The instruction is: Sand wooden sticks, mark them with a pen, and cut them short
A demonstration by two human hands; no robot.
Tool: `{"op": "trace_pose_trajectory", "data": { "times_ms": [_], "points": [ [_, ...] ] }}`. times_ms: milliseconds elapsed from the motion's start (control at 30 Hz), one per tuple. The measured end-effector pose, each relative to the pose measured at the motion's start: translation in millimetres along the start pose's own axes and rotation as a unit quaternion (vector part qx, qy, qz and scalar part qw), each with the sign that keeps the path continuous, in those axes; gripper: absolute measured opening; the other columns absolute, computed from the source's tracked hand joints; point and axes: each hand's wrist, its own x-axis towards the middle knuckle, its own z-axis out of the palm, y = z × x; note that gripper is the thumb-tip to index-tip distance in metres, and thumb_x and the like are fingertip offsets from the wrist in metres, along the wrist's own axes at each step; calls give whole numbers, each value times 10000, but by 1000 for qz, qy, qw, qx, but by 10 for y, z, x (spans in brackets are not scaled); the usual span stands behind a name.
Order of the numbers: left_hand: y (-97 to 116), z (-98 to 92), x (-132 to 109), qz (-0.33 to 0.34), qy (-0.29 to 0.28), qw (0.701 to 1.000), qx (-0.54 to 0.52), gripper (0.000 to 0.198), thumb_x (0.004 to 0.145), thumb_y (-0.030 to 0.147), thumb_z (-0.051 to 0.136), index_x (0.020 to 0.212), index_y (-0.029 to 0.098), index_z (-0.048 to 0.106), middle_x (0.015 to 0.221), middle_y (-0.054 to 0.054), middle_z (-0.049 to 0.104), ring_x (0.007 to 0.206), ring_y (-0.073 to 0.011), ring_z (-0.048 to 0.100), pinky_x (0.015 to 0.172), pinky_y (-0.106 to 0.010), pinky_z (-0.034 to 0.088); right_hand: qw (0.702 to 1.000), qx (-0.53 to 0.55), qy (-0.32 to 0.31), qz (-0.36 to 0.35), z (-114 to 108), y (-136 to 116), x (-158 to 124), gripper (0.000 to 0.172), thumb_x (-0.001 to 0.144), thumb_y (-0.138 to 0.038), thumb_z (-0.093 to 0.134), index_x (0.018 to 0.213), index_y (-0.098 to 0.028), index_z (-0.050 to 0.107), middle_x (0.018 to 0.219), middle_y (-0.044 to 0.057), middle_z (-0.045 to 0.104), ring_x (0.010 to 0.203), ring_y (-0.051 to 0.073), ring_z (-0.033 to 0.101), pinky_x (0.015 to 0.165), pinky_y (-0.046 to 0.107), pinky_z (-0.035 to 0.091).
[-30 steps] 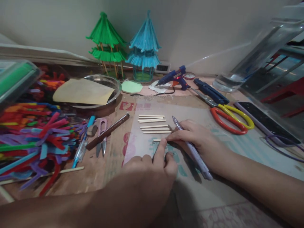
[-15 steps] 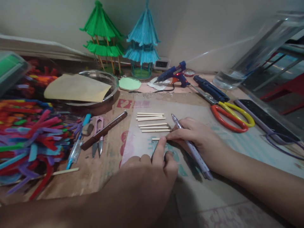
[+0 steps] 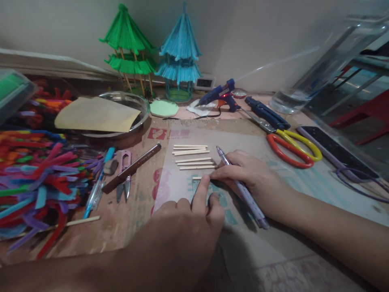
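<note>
My left hand point(image 3: 188, 227) presses its index fingertip on a short wooden stick point(image 3: 197, 178) lying at the upper edge of a small clear plate point(image 3: 197, 186). Most of that plate is under my fingers. In my right hand point(image 3: 255, 178) a pale purple pen point(image 3: 246, 196) is gripped, its tip pointing up and away. The right fingertips touch down close to the left index finger, at the stick's right end. Just beyond, several cut wooden sticks point(image 3: 194, 163) lie roughly parallel on a translucent sheet point(image 3: 170, 178).
Colourful pipe cleaners point(image 3: 39, 182), small scissors point(image 3: 125, 174) and a brown marker point(image 3: 133, 167) lie left. Green point(image 3: 129, 40) and blue point(image 3: 180, 44) pipe-cleaner towers stand behind, beside a glue gun point(image 3: 219, 95). Red-and-yellow-handled scissors point(image 3: 288, 150) and a phone point(image 3: 337, 152) lie right.
The whole view has shifted slightly, placing most things a little further left. Both hands keep the same pose around the short stick and the pen.
</note>
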Motion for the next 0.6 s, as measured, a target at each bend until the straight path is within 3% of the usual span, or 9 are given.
{"op": "trace_pose_trajectory", "data": {
  "times_ms": [200, 600],
  "points": [
    [-1, 11, -12, 5, 12, 1000, 0, 313, 828, 194, 553, 1125, 173, 647, 1343, -221, 575, 511, -208, 661, 393, -306, 487, 1000, -3, -11, 0, -10, 2, -1, 173, 947, -194, 528, 941, -211, 701, 794, 44, 561, 775, 196, 503, 654, 302, 367],
    [7, -13, -2, -2, -16, 1000, 6, 377, 839, 207, 575, 1213, 188, 623, 1379, -223, 539, 526, -218, 674, 378, -304, 473, 1000, -11, 5, -8, 9, 22, -5, 189, 952, -193, 520, 951, -230, 705, 817, 52, 600, 775, 191, 508, 656, 300, 377]
  ]
}}
